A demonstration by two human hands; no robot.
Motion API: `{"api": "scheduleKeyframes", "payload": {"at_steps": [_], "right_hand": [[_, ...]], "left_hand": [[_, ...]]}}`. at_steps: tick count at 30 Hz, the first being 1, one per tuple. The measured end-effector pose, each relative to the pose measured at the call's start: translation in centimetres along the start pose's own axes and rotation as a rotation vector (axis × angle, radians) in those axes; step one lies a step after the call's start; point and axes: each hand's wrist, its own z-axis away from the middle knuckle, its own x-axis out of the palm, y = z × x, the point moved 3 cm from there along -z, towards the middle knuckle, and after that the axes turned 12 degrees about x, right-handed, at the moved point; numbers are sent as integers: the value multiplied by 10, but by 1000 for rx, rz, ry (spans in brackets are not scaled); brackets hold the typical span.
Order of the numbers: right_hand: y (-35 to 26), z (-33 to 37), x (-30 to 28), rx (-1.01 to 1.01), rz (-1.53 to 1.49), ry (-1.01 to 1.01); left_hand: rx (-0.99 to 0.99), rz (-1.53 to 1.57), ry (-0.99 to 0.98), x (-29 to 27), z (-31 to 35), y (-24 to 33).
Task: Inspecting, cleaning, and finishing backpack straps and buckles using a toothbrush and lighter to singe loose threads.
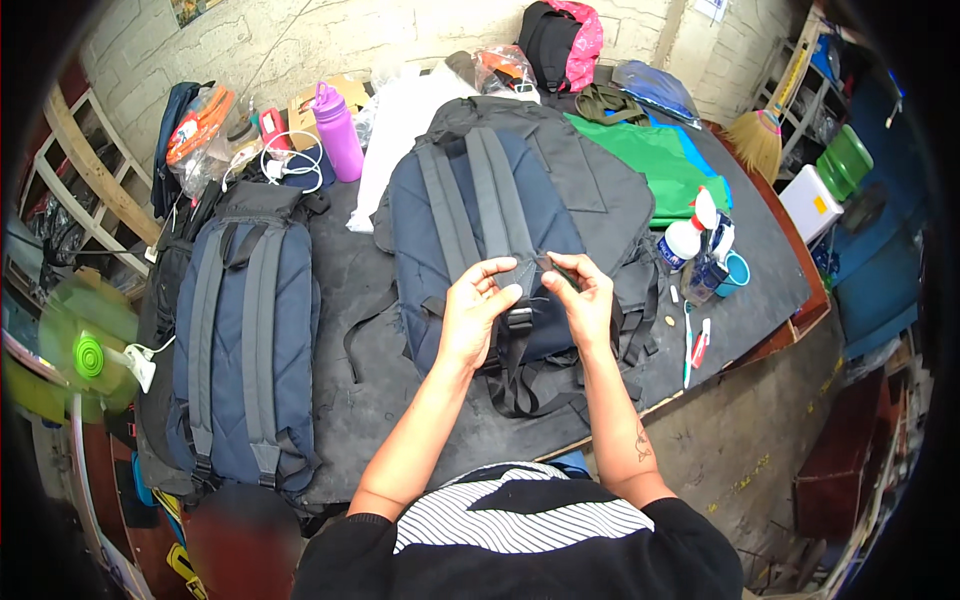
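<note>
Hands meet over the middle of the dark worktable (380, 400), seen from the head camera: the left hand (475, 315) pinches the lower end of a grey shoulder strap (500, 215) where it meets a black buckle, and the right hand (583, 300) pinches the same strap end just beside it, fingers curled closed on the webbing. That strap belongs to a navy backpack (430, 230) lying strap-side up at the centre of the tabletop, its loose black webbing trailing toward the near edge. A second navy backpack (245, 350) lies just beside it toward the left edge, reaching almost to the near left corner. Between the two packs a narrow strip of bare table stays open. Toward the far edge stand a purple bottle (338, 130) and a white cable. Green fabric (660, 160) covers the far right part. Near the right edge sit a white spray bottle (685, 238) and a teal cup (735, 272), with small tools close to the near right corner.
</note>
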Motion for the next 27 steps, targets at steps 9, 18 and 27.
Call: {"api": "scheduleKeyframes", "payload": {"at_steps": [9, 18, 27], "right_hand": [[-4, -3, -1, 10, 65, -31], [-3, 1, -1, -15, 71, 16], [10, 2, -5, 64, -152, 89]], "left_hand": [[92, -59, -40, -3, -2, 1], [146, -87, 29, 3, 2, 6], [54, -45, -9, -3, 0, -2]]}}
